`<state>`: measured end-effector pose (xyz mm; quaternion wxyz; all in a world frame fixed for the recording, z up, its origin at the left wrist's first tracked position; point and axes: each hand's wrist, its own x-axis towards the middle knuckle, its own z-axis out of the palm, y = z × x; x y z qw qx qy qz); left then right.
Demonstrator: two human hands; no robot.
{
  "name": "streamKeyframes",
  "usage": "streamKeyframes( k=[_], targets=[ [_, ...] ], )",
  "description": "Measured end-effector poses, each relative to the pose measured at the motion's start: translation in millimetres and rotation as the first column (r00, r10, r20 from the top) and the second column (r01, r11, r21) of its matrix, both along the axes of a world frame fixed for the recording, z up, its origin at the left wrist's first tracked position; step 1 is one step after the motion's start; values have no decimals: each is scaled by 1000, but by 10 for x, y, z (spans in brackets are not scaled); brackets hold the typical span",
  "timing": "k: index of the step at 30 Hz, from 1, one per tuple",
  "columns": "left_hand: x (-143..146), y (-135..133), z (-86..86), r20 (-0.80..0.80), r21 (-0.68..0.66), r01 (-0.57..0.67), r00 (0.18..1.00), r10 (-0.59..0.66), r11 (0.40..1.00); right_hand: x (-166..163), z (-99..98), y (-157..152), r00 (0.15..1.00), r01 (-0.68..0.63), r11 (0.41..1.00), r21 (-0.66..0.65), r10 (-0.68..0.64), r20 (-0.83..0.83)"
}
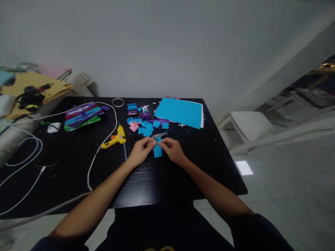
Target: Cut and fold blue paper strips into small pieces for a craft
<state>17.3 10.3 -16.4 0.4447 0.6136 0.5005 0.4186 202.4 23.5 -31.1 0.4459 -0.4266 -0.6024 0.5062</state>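
Note:
My left hand (142,150) and my right hand (171,148) meet over the black table (146,181), both pinching a small blue paper piece (157,150) between their fingertips. The piece hangs down between the two hands, just above the tabletop. Right behind the hands lie scissors (159,135) and a heap of small blue, pink and purple paper pieces (142,123).
A yellow glue gun (116,138) with a white cord (91,167) lies left of the hands. A blue paper sheet (180,112) rests at the back right, a stack of coloured paper strips (82,115) at the back left, a tape ring (118,102) behind. A white chair (248,125) stands right of the table.

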Motion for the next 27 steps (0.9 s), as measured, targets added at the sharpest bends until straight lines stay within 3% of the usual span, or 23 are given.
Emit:
streamKeyframes(
  k=[12,20,27],
  targets=[
    [31,19,-60,-1,16,7,1000,-7,1000,-42,-53,73,988,60,996,-61,-68,-138],
    [83,5,-58,145,-79,6,989,6,997,-44,-51,78,975,55,991,-118,-79,-208],
    [69,17,-56,196,-178,105,978,-70,978,-24,-50,71,964,87,970,-229,-140,-228]
  ],
)
